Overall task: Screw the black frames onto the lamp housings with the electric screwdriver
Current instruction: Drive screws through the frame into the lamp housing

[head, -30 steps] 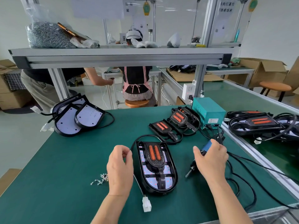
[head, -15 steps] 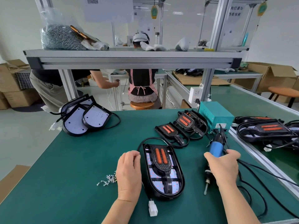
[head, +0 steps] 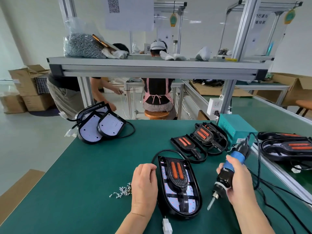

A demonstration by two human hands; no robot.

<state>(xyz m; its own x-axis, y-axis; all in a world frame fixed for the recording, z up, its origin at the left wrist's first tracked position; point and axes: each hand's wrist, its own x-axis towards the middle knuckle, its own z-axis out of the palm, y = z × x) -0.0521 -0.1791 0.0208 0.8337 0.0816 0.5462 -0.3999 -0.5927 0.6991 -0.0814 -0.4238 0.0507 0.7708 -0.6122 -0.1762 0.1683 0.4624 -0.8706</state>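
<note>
A lamp housing (head: 194,202) lies on the green mat in front of me, with a black frame (head: 178,176) carrying two orange bars set in it. My left hand (head: 144,186) rests at the housing's left edge, fingers curled; what it holds cannot be seen. My right hand (head: 239,184) grips the blue and black electric screwdriver (head: 226,174), tip pointing down just right of the housing. A small pile of screws (head: 121,193) lies left of my left hand.
Two more black frames (head: 199,142) lie behind the housing, beside a teal power box (head: 236,129). Bare housings (head: 99,127) are stacked far left, finished lamps (head: 287,147) at right. Cables (head: 273,191) trail right. A white connector (head: 167,226) lies near the front edge.
My right hand has lifted the screwdriver and tilted it more upright beside the housing. My left hand has stayed at the housing's left edge.
</note>
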